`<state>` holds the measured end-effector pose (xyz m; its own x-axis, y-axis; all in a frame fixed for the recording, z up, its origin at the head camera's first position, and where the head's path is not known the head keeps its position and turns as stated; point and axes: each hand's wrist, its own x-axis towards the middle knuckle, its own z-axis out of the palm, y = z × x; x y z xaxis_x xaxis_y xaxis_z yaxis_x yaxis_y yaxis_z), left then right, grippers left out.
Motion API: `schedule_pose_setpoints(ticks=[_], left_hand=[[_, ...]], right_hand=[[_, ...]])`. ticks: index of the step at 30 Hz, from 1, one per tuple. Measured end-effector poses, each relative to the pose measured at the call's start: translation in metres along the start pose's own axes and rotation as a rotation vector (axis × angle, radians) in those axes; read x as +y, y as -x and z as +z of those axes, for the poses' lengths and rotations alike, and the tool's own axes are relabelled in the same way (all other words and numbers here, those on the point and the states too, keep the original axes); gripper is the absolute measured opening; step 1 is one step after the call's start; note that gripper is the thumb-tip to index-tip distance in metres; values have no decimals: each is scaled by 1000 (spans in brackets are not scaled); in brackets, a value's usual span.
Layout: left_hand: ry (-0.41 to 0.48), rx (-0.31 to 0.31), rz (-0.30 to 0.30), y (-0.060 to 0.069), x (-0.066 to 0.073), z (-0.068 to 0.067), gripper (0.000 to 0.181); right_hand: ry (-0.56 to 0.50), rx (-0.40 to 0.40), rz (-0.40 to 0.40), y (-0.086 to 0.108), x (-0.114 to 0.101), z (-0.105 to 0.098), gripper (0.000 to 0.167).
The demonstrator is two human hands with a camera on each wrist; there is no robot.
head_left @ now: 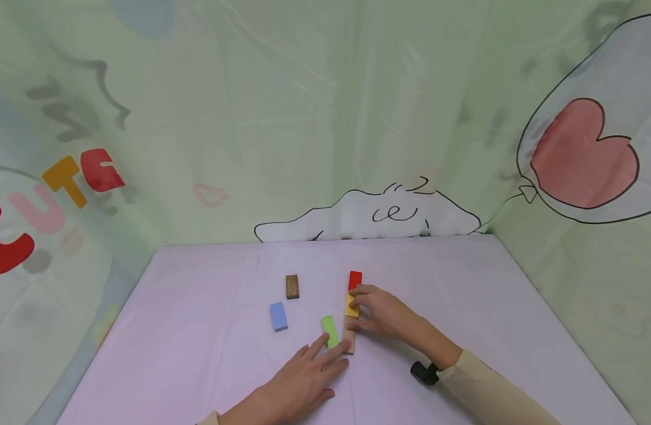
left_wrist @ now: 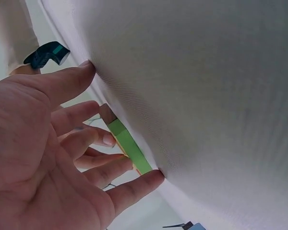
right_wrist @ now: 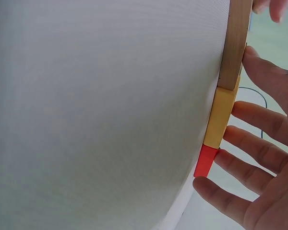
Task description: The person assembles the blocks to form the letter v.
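Note:
A red block (head_left: 355, 279), a yellow block (head_left: 352, 308) and a longer plain wooden block (head_left: 349, 347) lie end to end in a row on the table. Over this row, the fingers of my right hand (head_left: 386, 313) are spread along the blocks, and in the right wrist view the thumb is at the wooden block (right_wrist: 234, 48). My left hand (head_left: 304, 381) has its fingers extended at the near end of a green block (head_left: 330, 330) and the wooden block. Whether each fingertip touches or only hovers is hard to tell.
Left of the row, a blue block (head_left: 278, 317) and a dark brown block (head_left: 292, 287) lie apart on the pale tablecloth (head_left: 198, 330). A black device (head_left: 425, 373) sits at the right wrist. Printed curtains (head_left: 283, 118) stand behind and beside the table.

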<state>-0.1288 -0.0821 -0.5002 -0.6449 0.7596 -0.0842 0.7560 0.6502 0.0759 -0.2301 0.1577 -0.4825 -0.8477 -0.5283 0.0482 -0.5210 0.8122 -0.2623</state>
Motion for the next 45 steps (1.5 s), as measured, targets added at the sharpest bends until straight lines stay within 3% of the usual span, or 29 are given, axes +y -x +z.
schedule_pose_setpoints(ticks=[7, 11, 17, 21, 24, 27, 33, 39, 45], left_hand=[[-51, 93, 26, 0, 0, 2, 64], [55, 136, 9, -4, -2, -1, 64], [336, 243, -150, -6, -9, -11, 56], [375, 327, -242, -5, -22, -16, 50], [384, 416, -314, -4, -36, -17, 45], [436, 467, -410, -3, -52, -16, 42], [574, 482, -564, 4, -84, -10, 45], [740, 451, -712, 12, -102, -4, 51], [833, 391, -776, 17, -111, -1, 55]], right_hand=[[-5, 1, -7, 0, 1, 0, 42], [-4, 9, -6, 0, 1, 0, 42], [-39, -15, 8, 1, 2, 4, 42], [-36, -24, 33, 2, 0, 5, 43], [-43, -25, 55, 1, -1, 4, 43], [-52, -28, 59, 0, -2, 3, 42], [-47, -16, 37, 1, -2, 0, 41], [-52, -21, 37, 1, -1, 1, 42], [-47, -24, 55, -1, -1, 2, 43]])
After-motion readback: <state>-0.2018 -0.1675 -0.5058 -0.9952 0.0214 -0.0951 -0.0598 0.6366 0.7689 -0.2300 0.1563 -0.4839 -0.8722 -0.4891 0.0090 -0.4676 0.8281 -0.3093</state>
